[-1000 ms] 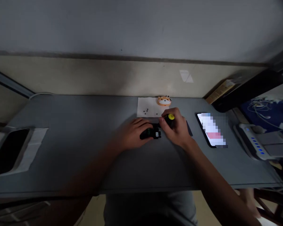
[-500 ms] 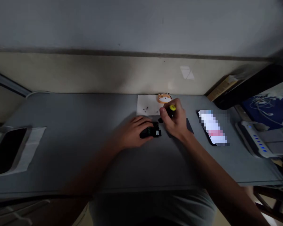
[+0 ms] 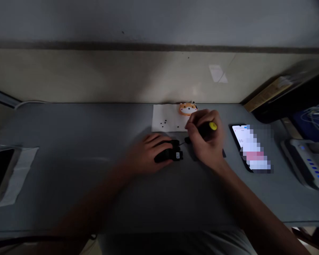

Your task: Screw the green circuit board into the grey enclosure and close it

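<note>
My left hand (image 3: 151, 152) is wrapped over a black device (image 3: 167, 153) with a small white label, lying on the grey desk. In my right hand (image 3: 207, 141) is a screwdriver (image 3: 206, 130) with a black handle and a yellow end. Its thin shaft points left and its tip is at the right side of the device; whether it touches is hard to tell. Just behind lies a white paper sheet (image 3: 158, 115) with several tiny dark pieces (image 3: 164, 122) on it. An orange and white animal-faced case (image 3: 188, 108) sits at the paper's right part.
A lit phone (image 3: 240, 138) lies right of my right hand. Farther right are a power strip (image 3: 312, 166) and tangled cables (image 3: 317, 115). At the far left, a dark-screened device (image 3: 1, 173) rests on white paper (image 3: 23, 170). A wall (image 3: 108, 78) rises behind the desk.
The screwdriver has tilted from nearly upright to a lower slant, its yellow end moving right, and its shaft now shows beside the black device. The camera view has shifted slightly.
</note>
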`<state>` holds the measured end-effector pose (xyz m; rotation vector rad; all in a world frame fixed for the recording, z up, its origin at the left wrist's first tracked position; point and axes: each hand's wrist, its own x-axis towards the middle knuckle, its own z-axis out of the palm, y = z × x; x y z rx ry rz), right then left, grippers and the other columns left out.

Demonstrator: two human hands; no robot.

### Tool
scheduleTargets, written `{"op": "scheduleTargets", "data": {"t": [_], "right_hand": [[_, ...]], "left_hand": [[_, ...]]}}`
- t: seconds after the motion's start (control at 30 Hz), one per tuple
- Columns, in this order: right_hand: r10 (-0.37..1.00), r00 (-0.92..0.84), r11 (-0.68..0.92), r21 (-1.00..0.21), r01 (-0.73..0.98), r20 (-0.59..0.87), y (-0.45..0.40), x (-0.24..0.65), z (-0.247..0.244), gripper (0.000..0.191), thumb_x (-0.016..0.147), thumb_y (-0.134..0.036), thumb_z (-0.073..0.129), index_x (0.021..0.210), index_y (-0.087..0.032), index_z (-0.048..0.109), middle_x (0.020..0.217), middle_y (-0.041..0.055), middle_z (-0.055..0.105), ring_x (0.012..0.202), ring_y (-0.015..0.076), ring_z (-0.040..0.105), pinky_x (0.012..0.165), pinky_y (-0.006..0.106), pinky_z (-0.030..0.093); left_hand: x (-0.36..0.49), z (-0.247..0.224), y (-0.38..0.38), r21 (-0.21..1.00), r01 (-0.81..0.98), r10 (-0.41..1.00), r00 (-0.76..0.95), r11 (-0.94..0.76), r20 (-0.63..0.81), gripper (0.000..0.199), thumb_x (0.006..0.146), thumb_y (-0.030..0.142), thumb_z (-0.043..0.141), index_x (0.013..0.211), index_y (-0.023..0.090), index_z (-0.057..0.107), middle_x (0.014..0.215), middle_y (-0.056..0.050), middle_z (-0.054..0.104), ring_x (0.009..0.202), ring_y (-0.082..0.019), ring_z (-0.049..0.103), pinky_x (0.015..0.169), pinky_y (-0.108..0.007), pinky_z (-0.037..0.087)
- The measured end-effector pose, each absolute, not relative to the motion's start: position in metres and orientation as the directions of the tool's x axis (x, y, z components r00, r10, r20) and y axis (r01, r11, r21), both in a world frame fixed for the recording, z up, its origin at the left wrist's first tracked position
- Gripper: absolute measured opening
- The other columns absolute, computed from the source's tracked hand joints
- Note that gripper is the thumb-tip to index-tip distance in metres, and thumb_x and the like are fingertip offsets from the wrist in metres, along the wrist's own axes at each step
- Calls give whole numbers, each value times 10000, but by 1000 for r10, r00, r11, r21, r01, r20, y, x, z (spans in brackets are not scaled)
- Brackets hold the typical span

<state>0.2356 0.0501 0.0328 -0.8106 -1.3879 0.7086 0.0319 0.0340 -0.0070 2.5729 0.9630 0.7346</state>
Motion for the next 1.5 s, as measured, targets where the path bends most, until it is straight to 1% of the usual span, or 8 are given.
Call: {"op": "scheduleTargets", "data": {"t": [0.37,0.53,0.7,0.83,0.97,1.17,1.3,1.5], "right_hand": [[973,-155,94,-906,-412,171,45,235,45,437,980,-689,530,910,-263,596,708,-28,508,607,132,499,585,294,472],[961,-177,139,-925,-354,212,40,240,50,460,836,-605,795,820,-258,493,779,-33,615,641,130,606,613,305,513],[961,-140,204,-953,-226,239,38,240,47,516,832,-697,741,819,-274,446,604,-85,483,478,106,446,473,272,395],[965,-134,181,-945,-273,224,45,242,47,525,946,-777,483,845,-264,527,677,-28,503,600,148,532,588,321,495],[966,-150,156,-939,-307,210,47,246,48,487,863,-663,731,779,-250,487,876,-5,609,750,152,646,675,323,551],[972,-112,170,-946,-275,207,47,244,45,578,835,-766,677,744,-268,397,545,-86,423,425,95,375,424,267,380],[980,-100,135,-948,-287,169,51,242,52,585,896,-831,506,759,-262,500,640,-23,481,543,138,496,515,315,497],[976,-149,107,-945,-310,160,49,247,49,586,773,-742,764,791,-262,429,811,-32,600,631,122,604,604,295,539]], "left_hand": [[29,-7,31,417,533,671,653,-737,351,249,1027,411,622,1168,234,727,1314,-62,741,1251,-257,657,1108,-433,517],[32,-10,30,430,551,695,626,-715,354,273,1021,455,621,1151,244,735,1293,-74,750,1256,-260,658,1087,-446,545],[37,-14,29,433,570,714,601,-698,360,275,1021,439,622,1161,228,728,1289,-75,754,1271,-281,656,1079,-450,547],[37,-16,28,432,568,711,608,-700,353,281,1017,433,634,1196,241,732,1332,-76,739,1275,-289,660,1098,-454,533],[35,-16,28,386,584,699,622,-715,353,317,1032,460,605,1250,261,723,1362,-77,728,1296,-274,649,1094,-464,532],[38,-14,27,370,585,692,615,-722,377,317,1043,444,583,1245,246,725,1341,-81,734,1281,-273,655,1074,-457,538],[39,-13,27,393,582,702,605,-712,375,307,1038,434,590,1219,227,727,1339,-89,733,1258,-286,670,1070,-463,538],[39,-13,26,385,592,706,606,-708,366,282,1039,418,592,1229,251,716,1348,-77,730,1273,-273,662,1067,-469,533]]}}
